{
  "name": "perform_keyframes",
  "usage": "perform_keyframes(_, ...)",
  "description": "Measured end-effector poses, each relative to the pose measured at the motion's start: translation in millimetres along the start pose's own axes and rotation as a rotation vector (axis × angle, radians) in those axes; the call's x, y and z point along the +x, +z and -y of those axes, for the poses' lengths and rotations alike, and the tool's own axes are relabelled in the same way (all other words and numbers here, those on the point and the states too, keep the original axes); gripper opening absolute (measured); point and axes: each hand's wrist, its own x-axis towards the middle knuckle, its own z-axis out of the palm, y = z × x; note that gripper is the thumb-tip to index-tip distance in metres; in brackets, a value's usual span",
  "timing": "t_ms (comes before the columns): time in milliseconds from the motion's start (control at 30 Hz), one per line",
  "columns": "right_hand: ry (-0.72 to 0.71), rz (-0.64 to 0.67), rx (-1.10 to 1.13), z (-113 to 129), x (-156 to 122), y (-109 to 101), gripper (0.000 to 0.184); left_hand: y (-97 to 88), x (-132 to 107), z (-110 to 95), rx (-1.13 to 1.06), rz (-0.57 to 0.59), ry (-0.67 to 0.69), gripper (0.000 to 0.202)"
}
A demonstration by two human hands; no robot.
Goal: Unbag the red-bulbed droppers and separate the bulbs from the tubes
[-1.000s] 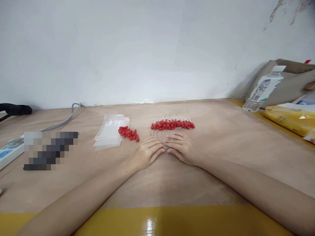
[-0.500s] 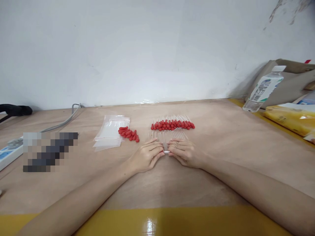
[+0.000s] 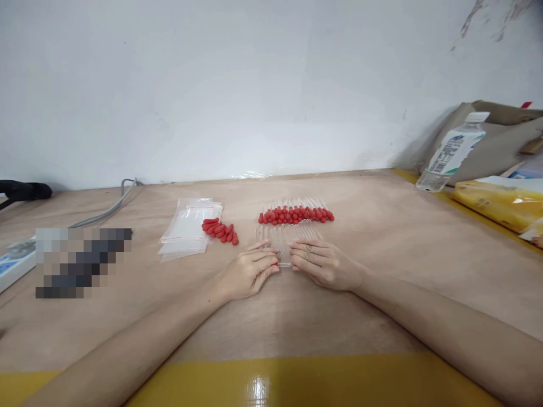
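In the middle of the table, my left hand [image 3: 251, 272] and my right hand [image 3: 324, 263] face each other, fingers closed. A clear glass dropper tube [image 3: 285, 264] lies level between their fingertips, and a bit of red shows at the left fingertips. Just beyond the hands is a row of loose clear glass tubes [image 3: 288, 234], partly hidden by the fingers. Behind these, droppers with red rubber bulbs [image 3: 297, 215] lie side by side, tubes pointing to the wall. A small pile of loose red bulbs [image 3: 220, 230] rests left of them, partly on clear zip bags [image 3: 184, 229].
A blurred dark object [image 3: 89, 263] lies at the left beside a white power strip [image 3: 21, 265] with a grey cable [image 3: 102, 215]. On the right a plastic bottle [image 3: 453, 152] leans against a grey bag [image 3: 504, 135], near a yellow packet [image 3: 496, 198].
My fingertips have parted slightly, with the left hand shifting a little left, and more of the glass tube shows between them. The whole view has moved slightly.
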Motion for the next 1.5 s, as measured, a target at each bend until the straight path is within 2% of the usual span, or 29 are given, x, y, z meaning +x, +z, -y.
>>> perform_keyframes(100, 0.044, -0.010, 0.004, -9.0, -9.5, -6.8, 0.020, -3.9, -7.4, 6.4, 0.016, -0.021, -0.014, 0.017)
perform_keyframes(233, 0.311, -0.045, -0.070, -23.0, -21.0, -12.9, 0.019, -12.3, -14.0, 14.0, 0.142, -0.038, -0.051, 0.012)
perform_keyframes(300, 0.401, -0.013, -0.116, -23.8, -21.0, -11.2, 0.018, -16.9, -13.3, 17.4, 0.197, -0.097, -0.109, 0.014)
perform_keyframes(400, 0.443, 0.038, -0.086, -17.0, -13.5, -5.2, 0.024, -29.1, -9.6, 27.0, 0.218, -0.239, -0.284, 0.020)
perform_keyframes(500, 0.520, 0.016, 0.037, -9.4, -0.5, 1.1, 0.027, -52.1, -4.8, 45.5, 0.258, -0.274, -0.495, 0.027)
perform_keyframes(567, 0.574, -0.032, 0.101, -7.0, 10.5, 6.0, 0.021, -71.0, -1.9, 61.8, 0.292, -0.219, -0.640, 0.029)
perform_keyframes(667, 0.550, -0.077, 0.122, -7.3, 30.0, 16.9, 0.013, -95.4, -0.3, 86.5, 0.224, -0.126, -0.847, 0.033)
perform_keyframes(767, 0.501, -0.018, 0.055, -8.7, 49.7, 32.6, 0.016, -107.4, -4.3, 104.5, 0.106, -0.116, -0.951, 0.039)
perform_keyframes(900, 0.419, 0.184, -0.068, -7.2, 66.4, 53.1, 0.014, -107.8, -12.9, 113.4, -0.042, -0.077, -0.987, 0.040)
perform_keyframes(1033, 0.355, 0.317, -0.110, -0.9, 71.2, 60.5, 0.014, -104.7, -14.6, 111.9, -0.113, 0.027, -1.000, 0.037)
perform_keyframes(1200, 0.503, 0.350, 0.037, 6.7, 72.3, 52.7, 0.032, -101.6, -11.0, 108.9, -0.137, 0.143, -1.009, 0.034)
perform_keyframes(1500, 0.564, 0.324, 0.130, 9.0, 72.5, 44.7, 0.063, -104.7, -6.6, 101.0, -0.017, 0.073, -0.967, 0.028)
